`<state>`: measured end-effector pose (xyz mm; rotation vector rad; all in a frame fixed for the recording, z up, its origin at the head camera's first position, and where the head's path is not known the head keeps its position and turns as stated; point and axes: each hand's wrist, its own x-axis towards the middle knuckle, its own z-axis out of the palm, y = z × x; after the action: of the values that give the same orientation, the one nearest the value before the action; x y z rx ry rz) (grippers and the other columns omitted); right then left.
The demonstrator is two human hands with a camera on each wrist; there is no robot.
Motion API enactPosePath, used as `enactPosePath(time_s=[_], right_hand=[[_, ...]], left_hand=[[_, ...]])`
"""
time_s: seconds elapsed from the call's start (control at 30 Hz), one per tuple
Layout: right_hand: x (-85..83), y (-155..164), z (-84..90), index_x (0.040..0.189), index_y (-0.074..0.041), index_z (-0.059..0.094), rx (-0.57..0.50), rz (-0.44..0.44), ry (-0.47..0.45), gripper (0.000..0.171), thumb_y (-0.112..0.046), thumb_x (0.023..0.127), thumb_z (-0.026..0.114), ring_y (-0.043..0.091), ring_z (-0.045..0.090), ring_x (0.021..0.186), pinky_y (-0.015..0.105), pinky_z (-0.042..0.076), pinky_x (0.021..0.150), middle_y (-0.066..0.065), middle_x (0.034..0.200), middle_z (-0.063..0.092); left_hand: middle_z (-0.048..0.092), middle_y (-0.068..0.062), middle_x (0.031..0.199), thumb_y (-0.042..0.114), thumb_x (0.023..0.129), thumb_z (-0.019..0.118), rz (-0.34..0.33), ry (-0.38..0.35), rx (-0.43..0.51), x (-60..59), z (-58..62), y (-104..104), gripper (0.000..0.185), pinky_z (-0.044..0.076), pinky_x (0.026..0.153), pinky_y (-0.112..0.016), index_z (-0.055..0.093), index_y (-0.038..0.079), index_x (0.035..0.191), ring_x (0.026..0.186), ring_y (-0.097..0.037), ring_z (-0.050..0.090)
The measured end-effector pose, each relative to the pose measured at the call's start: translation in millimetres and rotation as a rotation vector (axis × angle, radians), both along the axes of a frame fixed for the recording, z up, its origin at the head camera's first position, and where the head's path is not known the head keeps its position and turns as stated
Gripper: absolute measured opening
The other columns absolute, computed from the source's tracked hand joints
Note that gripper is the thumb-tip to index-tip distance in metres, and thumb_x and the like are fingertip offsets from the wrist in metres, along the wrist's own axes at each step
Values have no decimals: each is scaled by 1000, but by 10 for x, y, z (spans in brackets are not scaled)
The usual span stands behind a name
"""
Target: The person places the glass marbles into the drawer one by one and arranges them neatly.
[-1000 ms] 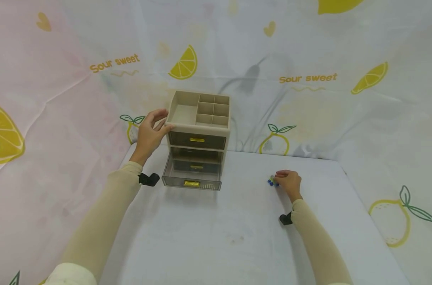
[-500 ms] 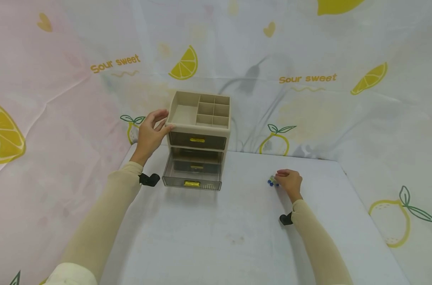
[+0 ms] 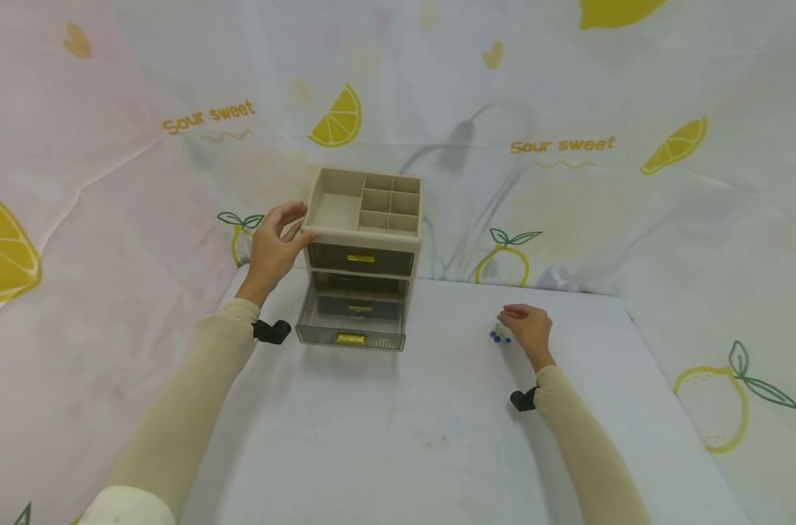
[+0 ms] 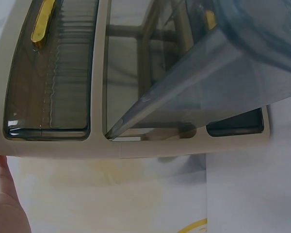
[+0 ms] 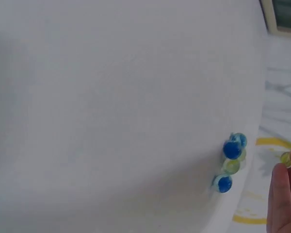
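Comprises a worktop point(image 3: 371, 423), beige cabinet point(image 3: 361, 237) with middle drawer point(image 3: 325, 337) pulled out, left hand point(image 3: 271, 249) with fingers apart touching the cabinet's side, right hand point(image 3: 531, 330) near blue and yellow marbles point(image 5: 231, 166), and one yellow marble point(image 5: 285, 158) clamped in that hand's fingers.

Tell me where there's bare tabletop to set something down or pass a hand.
Bare table: the stretch in front of the open drawer, between the sleeves; the gap between drawer and marbles; a strip right of the right hand. Crowded: the left side of the organizer, where the left hand touches, and the marbles, with the right hand close by.
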<state>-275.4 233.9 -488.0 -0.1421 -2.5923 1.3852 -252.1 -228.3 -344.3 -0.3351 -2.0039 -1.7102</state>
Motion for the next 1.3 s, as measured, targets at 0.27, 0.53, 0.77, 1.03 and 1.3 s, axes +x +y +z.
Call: enactPosePath(time_s=[0.27, 0.53, 0.77, 1.03, 1.3], right_hand=[[-17, -268, 131, 103, 0, 75, -44, 41, 3, 25, -11, 81, 80, 13, 72, 81, 11, 56, 68, 12, 93, 74], [-8, -534, 289, 102, -3, 76, -59, 131, 83, 24, -10, 79, 80, 16, 72, 83, 15, 57, 72, 9, 92, 75], [6, -744, 404, 102, -2, 75, -108, 214, 148, 24, -6, 79, 80, 20, 72, 83, 19, 60, 72, 11, 92, 74], [-3, -946, 489, 99, -6, 76, -124, 272, 145, 21, -9, 79, 81, 17, 72, 83, 23, 61, 72, 6, 89, 75], [26, -1122, 574, 101, -2, 76, -121, 333, 166, 23, -9, 79, 81, 20, 72, 85, 21, 60, 69, 8, 90, 75]], left_hand=[[50, -30, 131, -10, 82, 72, 8, -6, 1, 20, -16, -9, 55, 42, 110, -40, 47, -16, 130, 127, -38, 47], [50, -29, 131, -9, 82, 72, 3, -11, 22, 7, -57, -18, 55, 42, 110, -38, 47, -16, 130, 127, -36, 48], [50, -28, 132, -7, 82, 73, 9, -7, 7, 14, -53, -11, 55, 42, 110, -37, 48, -15, 131, 127, -36, 48], [50, -28, 132, -7, 83, 72, -8, 5, 39, -22, -82, -22, 54, 40, 111, -37, 48, -14, 131, 128, -33, 48], [49, -28, 132, -7, 83, 72, -10, 2, 42, -46, -61, -18, 54, 41, 111, -36, 48, -14, 131, 128, -34, 47]])
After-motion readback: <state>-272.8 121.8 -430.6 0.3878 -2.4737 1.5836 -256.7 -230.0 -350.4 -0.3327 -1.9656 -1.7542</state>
